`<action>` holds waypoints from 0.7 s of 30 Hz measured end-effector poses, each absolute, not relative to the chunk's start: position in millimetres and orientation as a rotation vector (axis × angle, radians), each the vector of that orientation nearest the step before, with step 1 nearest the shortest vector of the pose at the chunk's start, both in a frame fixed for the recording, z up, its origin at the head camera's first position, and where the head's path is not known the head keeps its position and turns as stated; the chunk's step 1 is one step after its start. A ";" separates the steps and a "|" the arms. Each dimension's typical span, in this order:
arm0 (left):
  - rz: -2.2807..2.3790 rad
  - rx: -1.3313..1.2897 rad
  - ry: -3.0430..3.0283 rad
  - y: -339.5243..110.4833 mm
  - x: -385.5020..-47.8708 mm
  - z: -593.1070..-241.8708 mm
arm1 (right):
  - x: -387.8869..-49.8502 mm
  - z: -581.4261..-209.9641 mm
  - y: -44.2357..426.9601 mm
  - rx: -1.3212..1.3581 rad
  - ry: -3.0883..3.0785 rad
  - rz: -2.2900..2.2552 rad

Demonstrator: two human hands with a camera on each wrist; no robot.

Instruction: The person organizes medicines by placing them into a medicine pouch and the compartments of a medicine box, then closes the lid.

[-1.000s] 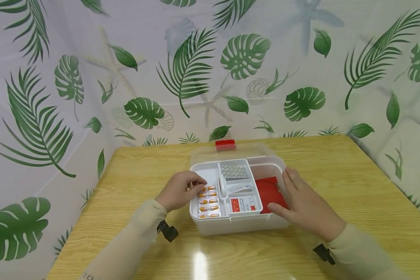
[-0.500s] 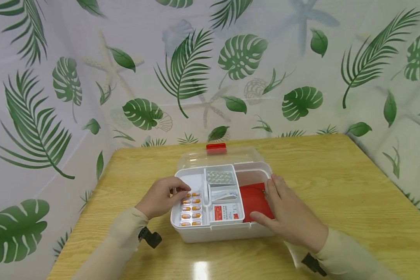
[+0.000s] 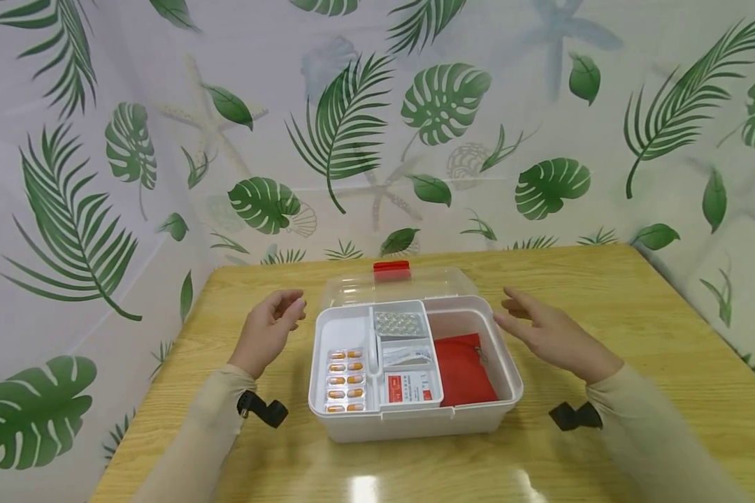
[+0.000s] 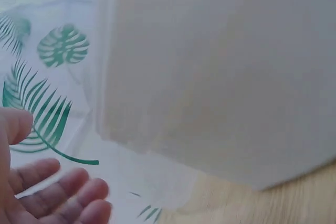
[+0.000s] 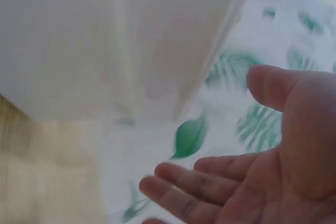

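In the head view a white plastic medicine box (image 3: 415, 423) stands with its clear lid (image 3: 428, 281) folded back. An orange capsule blister pack (image 3: 344, 383) lies in the left compartment of its white tray (image 3: 342, 327). A second blister pack (image 3: 399, 323), thin white packets (image 3: 405, 355) and a red-and-white packet (image 3: 409, 387) fill the tray's smaller compartments. Beside the tray, a red pouch (image 3: 462, 370) lies inside the box. My left hand (image 3: 265, 334) is apart from the box's left side, fingers loosely bent, holding nothing. My right hand (image 3: 556, 339) hovers by the right wall with nothing in it.
The box stands on a wood-grain table (image 3: 604, 293). Behind it hangs a leaf-patterned cloth (image 3: 365, 230), which also covers the left side. The lid's red latch (image 3: 391, 270) points towards the back. A dark wrist camera (image 3: 263, 409) sits on the left sleeve.
My left hand has left the capsule blister pack and moved left. The right hand has come off the box's right rim and drawn outward. The box shifted left in view earlier.
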State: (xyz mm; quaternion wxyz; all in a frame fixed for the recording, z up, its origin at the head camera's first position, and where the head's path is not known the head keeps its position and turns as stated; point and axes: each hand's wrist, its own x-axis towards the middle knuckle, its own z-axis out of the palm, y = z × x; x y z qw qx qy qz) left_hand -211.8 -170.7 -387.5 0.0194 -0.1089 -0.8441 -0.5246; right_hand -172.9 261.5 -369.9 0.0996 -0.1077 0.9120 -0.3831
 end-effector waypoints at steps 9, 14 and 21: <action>-2.226 -0.105 -2.591 -160.2 -238.6 -422.1 | -226.6 -435.7 284.8 -0.434 1.894 -1.782; -2.268 -0.124 -2.581 -163.0 -238.5 -432.5 | -229.2 -442.0 278.6 -0.574 1.793 -1.805; -2.250 -0.189 -2.605 -163.4 -236.3 -431.9 | -229.4 -437.1 272.2 -0.505 1.942 -1.767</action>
